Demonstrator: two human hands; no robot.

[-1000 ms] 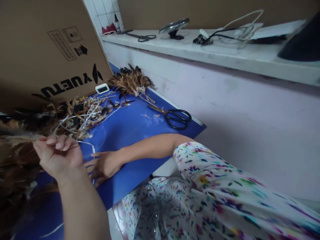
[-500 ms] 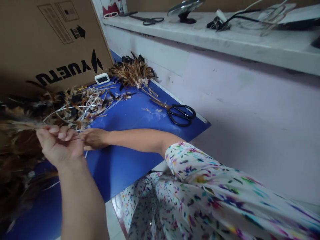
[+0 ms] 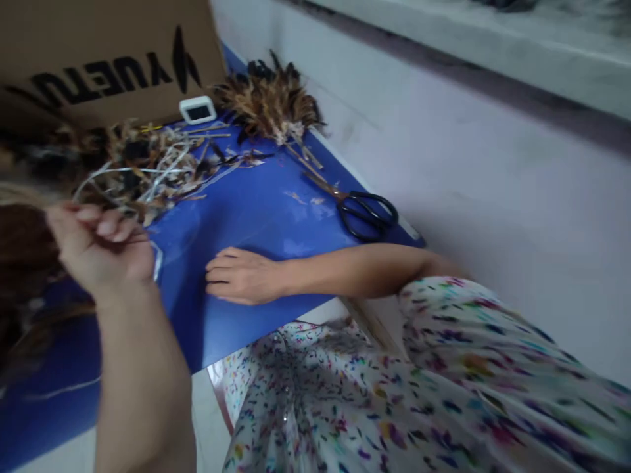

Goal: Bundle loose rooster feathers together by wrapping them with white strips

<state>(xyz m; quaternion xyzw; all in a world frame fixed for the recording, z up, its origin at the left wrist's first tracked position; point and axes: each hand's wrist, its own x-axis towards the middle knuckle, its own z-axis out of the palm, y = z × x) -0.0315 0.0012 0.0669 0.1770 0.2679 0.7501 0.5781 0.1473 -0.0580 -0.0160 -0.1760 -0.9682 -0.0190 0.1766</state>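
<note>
My left hand point(image 3: 101, 246), on the left with its palm turned up, has its fingers curled and pinches the end of a pale, blurred feather bundle point(image 3: 22, 192) that runs off to the left. Over the blue tabletop point(image 3: 246, 203), my right hand point(image 3: 241, 276) is back up with its fingers bent and pressed together. Whatever lies under those fingers is hidden. Dark brown feathers point(image 3: 24, 246), smeared by motion, lie beside my left hand. Beyond it spreads a pile of loose feathers with white string point(image 3: 162, 174).
Black-handled scissors point(image 3: 367, 213) lie near the table's right edge, beside a tied bunch of brown feathers point(image 3: 273, 105) on sticks. A small white device with a dark screen point(image 3: 198, 110) stands before a cardboard box point(image 3: 118, 39). A wall ledge point(image 3: 468, 46) runs above.
My right hand has moved right, away from my left hand. My left hand keeps its pinch. The view has tilted downward, so most of the ledge has left the picture.
</note>
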